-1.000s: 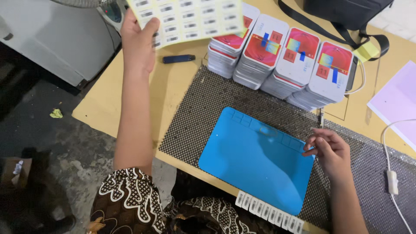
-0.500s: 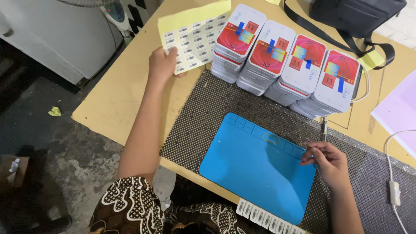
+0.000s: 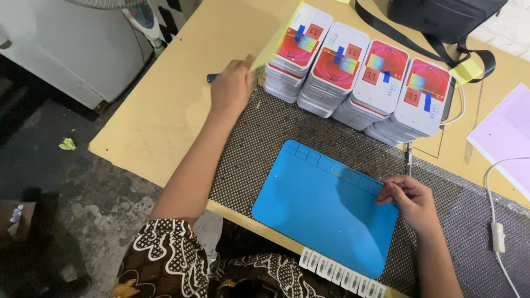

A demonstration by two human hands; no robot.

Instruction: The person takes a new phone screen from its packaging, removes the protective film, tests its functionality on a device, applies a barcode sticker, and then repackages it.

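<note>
My left hand (image 3: 232,85) reaches out over the tan table (image 3: 165,110) and is shut on a yellow-backed label sheet (image 3: 276,44), which is blurred and tilted up next to the leftmost stack. Four stacks of white boxes with red tops (image 3: 359,77) stand in a row behind a blue silicone mat (image 3: 320,209). My right hand (image 3: 411,201) rests at the mat's right edge with its fingers curled together; nothing shows in them. A thin dark tool (image 3: 408,160) lies just above that hand.
A black perforated mat (image 3: 248,143) lies under the blue one. A strip of small white labels (image 3: 342,270) sits at the near edge. A black bag (image 3: 441,16), yellow note (image 3: 469,70), purple paper (image 3: 508,132), white cable (image 3: 497,237) and dark marker (image 3: 211,78) are around.
My left hand has lowered the label sheet from up high toward the box stacks, turning it from flat-facing to nearly edge-on. My right hand has stayed at the blue mat's edge.
</note>
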